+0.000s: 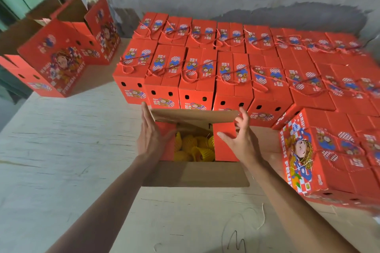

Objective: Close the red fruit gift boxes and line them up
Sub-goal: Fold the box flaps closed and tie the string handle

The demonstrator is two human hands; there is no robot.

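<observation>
An open red fruit gift box (195, 174) stands in front of me on the pale table (61, 150), its brown long flaps spread toward and away from me. Yellow net-wrapped fruit (193, 147) shows inside. My left hand (151, 135), fingers straight, presses the left red side flap inward. My right hand (240, 137) has spread fingers on the right red side flap (224, 144), thumb on its inner edge. Behind the box, several closed red boxes (205, 72) with rope handles stand in rows.
Two open red boxes (67, 51) stand at the back left. More closed boxes (329, 154) are stacked at my right, close to the right forearm. A grey wall runs behind the rows. Loose string (261, 217) lies on the table near me.
</observation>
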